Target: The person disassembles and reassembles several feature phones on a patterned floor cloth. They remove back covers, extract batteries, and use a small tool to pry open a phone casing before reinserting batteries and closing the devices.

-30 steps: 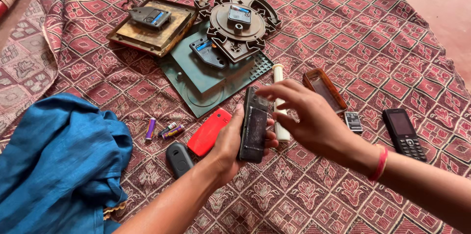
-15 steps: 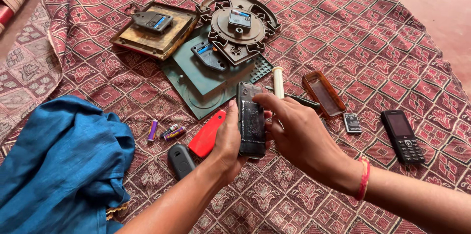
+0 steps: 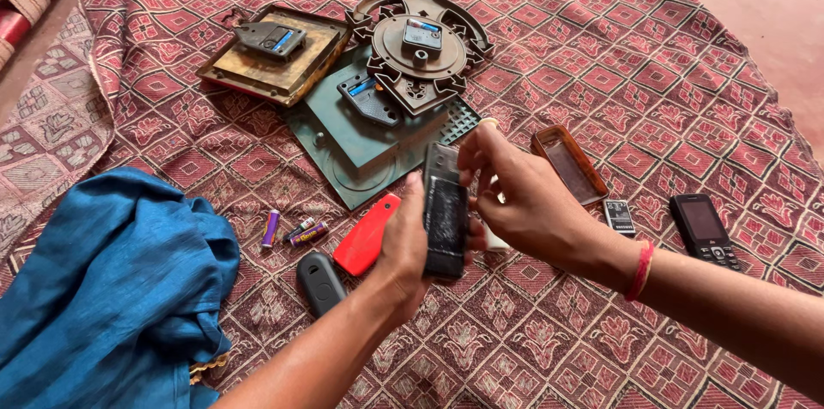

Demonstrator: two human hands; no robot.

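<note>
My left hand (image 3: 405,246) grips a dark, worn slab-shaped handset (image 3: 445,210), held upright above the patterned cloth. My right hand (image 3: 524,199) is against the handset's upper right edge, fingers pinching at its top. A red cover (image 3: 366,235) and a dark grey oval piece (image 3: 319,281) lie on the cloth just left of my left hand. A white cylinder is mostly hidden behind my right hand.
A maroon patterned cloth (image 3: 635,48) covers the floor. Clock backs lie beyond: a brown square one (image 3: 275,55), a green one (image 3: 365,130), a round dark one (image 3: 418,50). Small batteries (image 3: 292,229), a blue garment (image 3: 94,289), a brown case (image 3: 568,164), a small flat battery (image 3: 618,216) and a black phone (image 3: 704,229) lie around.
The handset has stayed upright in my left hand. My right hand has drawn in closer and shifted from its side to its top edge.
</note>
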